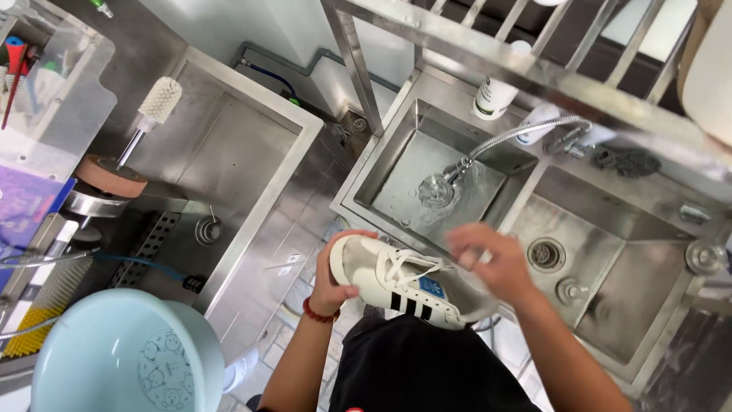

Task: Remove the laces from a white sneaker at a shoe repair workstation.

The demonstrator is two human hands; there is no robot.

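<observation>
A white sneaker (396, 281) with black side stripes and white laces is held level in front of my body, at the near edge of a steel sink (396, 194). My left hand (335, 268) grips its toe end; a red bead bracelet circles that wrist. My right hand (492, 259) is at the heel and tongue end, blurred, fingers curled over the shoe. A flexible faucet hose with a spray head (442, 187) hangs over the left basin, with water showing below it.
A second basin (610, 282) with a drain lies to the right. A steel rack (488, 61) runs overhead. A white bottle (494, 95) stands behind the sink. At left are another steel tub (229, 152), a white brush (156, 103) and a pale blue plastic basin (122, 355).
</observation>
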